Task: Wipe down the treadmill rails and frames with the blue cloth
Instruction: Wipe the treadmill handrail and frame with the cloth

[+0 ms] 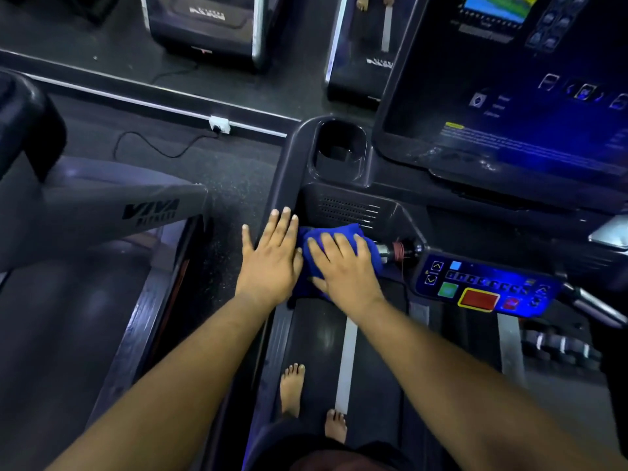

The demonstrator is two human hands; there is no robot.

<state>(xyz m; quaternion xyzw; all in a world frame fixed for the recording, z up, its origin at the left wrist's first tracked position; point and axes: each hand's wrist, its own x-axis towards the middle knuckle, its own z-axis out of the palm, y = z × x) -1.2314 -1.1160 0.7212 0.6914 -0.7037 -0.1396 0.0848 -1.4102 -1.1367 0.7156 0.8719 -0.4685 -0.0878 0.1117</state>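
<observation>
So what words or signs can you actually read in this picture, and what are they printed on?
"VIVA": on the grey frame of the neighbouring machine; the smaller line under it is blurred.
Up and down arrows: on the control panel; its other markings are too small.
Screen text: blurred.
Logos on the far machines: unreadable.

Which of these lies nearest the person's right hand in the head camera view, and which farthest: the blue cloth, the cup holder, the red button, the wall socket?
From the right hand:
1. Blue cloth, directly under it.
2. Red button, to its right on the control panel.
3. Cup holder, ahead on the console.
4. Wall socket, ahead-left on the floor strip.
</observation>
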